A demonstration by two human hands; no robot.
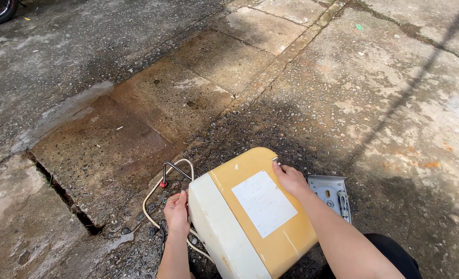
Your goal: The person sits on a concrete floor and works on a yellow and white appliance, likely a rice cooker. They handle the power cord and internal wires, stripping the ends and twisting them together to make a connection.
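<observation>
A: Casing (250, 217), yellowed plastic with a white side and a white rectangular label (263, 203). Location?

B: Near centre of the scene, on wet concrete ground (105, 150), tipped up on its near end.

A: Orientation?

B: Long axis runs from the near end up and away to the far, slightly leftward. Rounded far corner points away; label face turned up and to the right.

A: Hands?

B: Left hand (177, 212) at the left white side, fingers curled, apparently around a thin white cord (152, 199); exact hold cannot be told. Right hand (290, 178) laid on the far right edge, fingers bent over the rim and pressing on it, not wrapped round.

A: Attachments?

B: Bent metal tube (175, 168) with a red fitting at far left, the cord looping beside it.

A: Nearby items?

B: Grey metal bracket (330, 192) just right of the casing, a screwdriver (343, 203) lying on it. Crack in the ground well to the left.

A: Handling note?

B: In my judgement: steady the tilt with the right hand on the rim, keep the cord and tube from snagging, mind slipping on wet ground.
</observation>
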